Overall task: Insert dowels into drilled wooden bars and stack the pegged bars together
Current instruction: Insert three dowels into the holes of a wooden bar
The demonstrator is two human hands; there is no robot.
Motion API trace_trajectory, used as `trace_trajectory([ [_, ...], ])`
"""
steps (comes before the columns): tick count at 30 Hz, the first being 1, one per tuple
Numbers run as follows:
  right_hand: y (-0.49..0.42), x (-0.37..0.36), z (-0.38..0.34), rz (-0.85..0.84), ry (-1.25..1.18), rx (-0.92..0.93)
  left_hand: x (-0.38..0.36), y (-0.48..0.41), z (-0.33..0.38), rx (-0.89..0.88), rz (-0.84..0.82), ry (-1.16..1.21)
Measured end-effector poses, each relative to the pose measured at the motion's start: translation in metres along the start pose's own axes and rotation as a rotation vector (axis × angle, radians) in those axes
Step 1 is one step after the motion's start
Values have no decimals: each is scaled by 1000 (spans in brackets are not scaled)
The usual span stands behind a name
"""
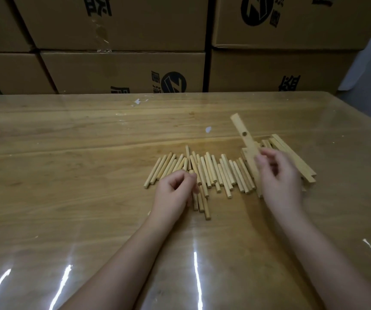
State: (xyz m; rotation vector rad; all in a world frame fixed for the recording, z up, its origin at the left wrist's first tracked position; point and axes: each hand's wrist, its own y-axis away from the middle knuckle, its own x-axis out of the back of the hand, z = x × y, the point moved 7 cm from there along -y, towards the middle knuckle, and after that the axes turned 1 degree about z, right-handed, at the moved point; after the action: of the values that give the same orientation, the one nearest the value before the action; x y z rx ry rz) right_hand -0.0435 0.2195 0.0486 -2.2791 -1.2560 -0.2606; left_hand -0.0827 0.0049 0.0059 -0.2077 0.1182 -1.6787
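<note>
Several short round dowels (213,173) lie side by side in a loose row on the table's middle. My left hand (175,191) rests at the row's left part, fingers curled, pinching the top of one dowel (191,172). A pile of square wooden bars (291,155) lies right of the dowels. One drilled bar (242,135) with a round hole sticks out up and to the left from that pile. My right hand (278,177) is over its lower part, thumb and curled fingers at the bar; the grip is blurred.
The wooden table (90,153) carries a shiny clear cover with bright glare streaks near me. Stacked cardboard boxes (122,70) form a wall right behind the table's far edge. Small white scraps (208,129) lie on the tabletop beyond the dowels.
</note>
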Motion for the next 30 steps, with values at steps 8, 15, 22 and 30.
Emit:
trace_trajectory([
  [8, 46, -91, -12, -212, -581, -269, 3, -1, 2, 85, 59, 228],
  [15, 53, -97, -26, -278, -490, -44, 8, -4, 0, 145, 111, 270],
  [22, 47, -98, -17, -338, -442, -43, 9, -5, -1, 125, 136, 317],
  [30, 65, -105, -43, -395, 188, 420, 63, -8, -10, 116, 499, 404],
])
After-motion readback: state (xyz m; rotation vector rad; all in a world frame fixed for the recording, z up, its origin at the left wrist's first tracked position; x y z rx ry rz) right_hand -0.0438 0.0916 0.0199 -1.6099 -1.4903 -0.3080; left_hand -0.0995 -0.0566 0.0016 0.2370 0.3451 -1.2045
